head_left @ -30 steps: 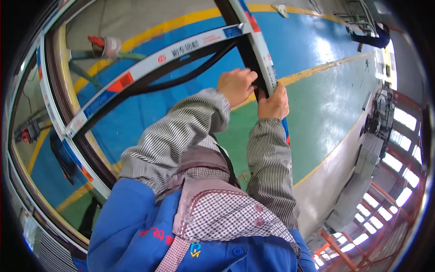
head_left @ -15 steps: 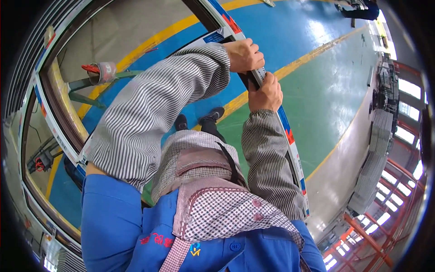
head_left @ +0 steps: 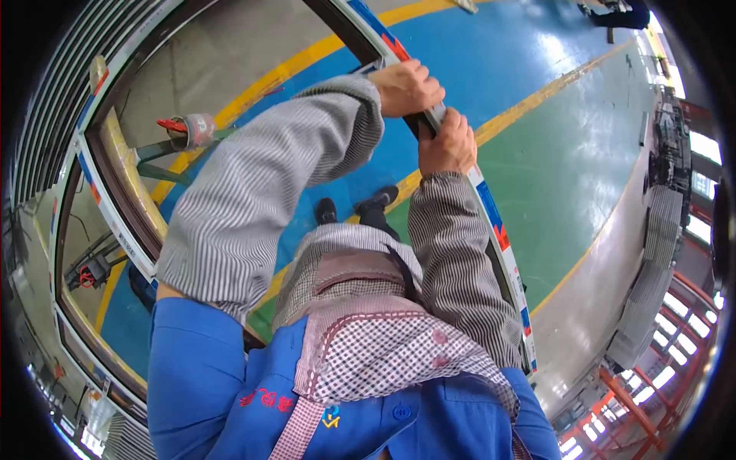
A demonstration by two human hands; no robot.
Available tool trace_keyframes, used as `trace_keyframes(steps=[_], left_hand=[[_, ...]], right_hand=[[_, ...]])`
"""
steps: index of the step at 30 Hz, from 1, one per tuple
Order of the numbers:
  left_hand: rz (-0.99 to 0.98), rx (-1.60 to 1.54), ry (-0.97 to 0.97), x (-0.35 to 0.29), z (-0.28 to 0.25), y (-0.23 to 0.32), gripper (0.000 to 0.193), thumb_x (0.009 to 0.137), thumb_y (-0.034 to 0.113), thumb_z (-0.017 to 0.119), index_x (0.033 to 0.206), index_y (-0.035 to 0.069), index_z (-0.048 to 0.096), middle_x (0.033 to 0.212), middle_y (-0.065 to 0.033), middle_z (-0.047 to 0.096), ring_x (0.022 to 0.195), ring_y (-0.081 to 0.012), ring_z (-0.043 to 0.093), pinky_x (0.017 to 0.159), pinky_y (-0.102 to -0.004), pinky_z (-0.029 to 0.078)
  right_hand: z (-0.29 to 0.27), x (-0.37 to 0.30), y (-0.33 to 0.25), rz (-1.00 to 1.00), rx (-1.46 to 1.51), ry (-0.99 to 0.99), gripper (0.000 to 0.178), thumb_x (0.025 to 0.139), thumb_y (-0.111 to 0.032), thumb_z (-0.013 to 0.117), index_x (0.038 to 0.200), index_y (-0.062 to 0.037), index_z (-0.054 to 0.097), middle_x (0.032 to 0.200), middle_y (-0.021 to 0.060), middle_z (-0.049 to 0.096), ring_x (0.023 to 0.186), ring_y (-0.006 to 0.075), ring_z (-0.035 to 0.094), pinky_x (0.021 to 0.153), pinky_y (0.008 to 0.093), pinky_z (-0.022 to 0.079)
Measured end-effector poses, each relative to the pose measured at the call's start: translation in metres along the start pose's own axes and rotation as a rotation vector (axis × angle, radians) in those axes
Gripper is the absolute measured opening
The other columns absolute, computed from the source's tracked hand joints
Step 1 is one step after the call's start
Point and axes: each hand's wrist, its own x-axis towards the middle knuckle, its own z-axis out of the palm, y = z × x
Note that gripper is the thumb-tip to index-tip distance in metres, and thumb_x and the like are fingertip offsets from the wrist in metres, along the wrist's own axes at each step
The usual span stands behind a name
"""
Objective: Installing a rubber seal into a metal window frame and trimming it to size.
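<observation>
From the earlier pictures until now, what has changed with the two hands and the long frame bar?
The left hand slid along the frame bar and now grips it just above the right hand, the left sleeve reaching farther across the picture. The view tipped down, so the person's black shoes show on the floor. Both hands kept their grip on the bar; nothing was let go.

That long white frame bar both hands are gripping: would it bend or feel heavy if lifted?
The frame bar probably stays stiff: it runs straight well past the left hand and right hand. Its length and the two-handed grip suggest it is awkward, perhaps heavy. Its glossy surface may be slippery.
</observation>
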Motion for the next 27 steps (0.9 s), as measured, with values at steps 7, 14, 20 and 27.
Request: trace_keyframes(steps=[7, 14, 20, 27], left_hand=[[-0.001, -0.116, 0.106, -0.003, -0.02, -0.01, 0.039, 0.079, 0.018, 0.064, 0.117, 0.01, 0.058, 0.091, -0.001, 0.061, 0.087, -0.019, 0.06, 0.083, -0.031, 0.049], [0.085, -0.075, -0.008, 0.0, -0.002, -0.017, 0.035, 0.081, 0.018, 0.06, 0.115, 0.012, 0.058, 0.09, 0.0011, 0.06, 0.084, -0.0148, 0.06, 0.079, -0.0274, 0.049], [0.088, -0.055, 0.056, 0.003, 0.001, -0.017, 0.019, 0.08, 0.018, 0.06, 0.098, 0.013, 0.056, 0.081, 0.0009, 0.056, 0.078, -0.0156, 0.059, 0.073, -0.0278, 0.048], [0.009, 0.029, 0.024, 0.0, -0.012, -0.023, 0.011, 0.082, 0.018, 0.058, 0.092, 0.012, 0.055, 0.079, 0.0008, 0.055, 0.077, -0.0163, 0.058, 0.073, -0.028, 0.049]], right_hand=[[-0.01, 0.002, -0.005, -0.049, 0.004, -0.026, 0.049, 0.076, -0.029, 0.072, 0.114, -0.0067, 0.051, 0.101, 0.0119, 0.058, 0.094, 0.0339, 0.057, 0.08, 0.0448, 0.045], [0.001, 0.001, 0.002, -0.008, 0.058, -0.027, 0.042, 0.08, -0.032, 0.069, 0.11, -0.0066, 0.054, 0.098, 0.0116, 0.059, 0.088, 0.0336, 0.058, 0.076, 0.0444, 0.046], [-0.005, 0.005, 0.0, 0.018, 0.093, -0.042, 0.04, 0.079, -0.031, 0.069, 0.106, -0.0064, 0.054, 0.096, 0.0114, 0.06, 0.088, 0.0341, 0.058, 0.077, 0.044, 0.046], [-0.004, 0.022, -0.004, -0.029, 0.087, -0.151, 0.042, 0.082, -0.035, 0.066, 0.105, -0.0051, 0.05, 0.098, 0.014, 0.06, 0.093, 0.0349, 0.058, 0.077, 0.0457, 0.046]])
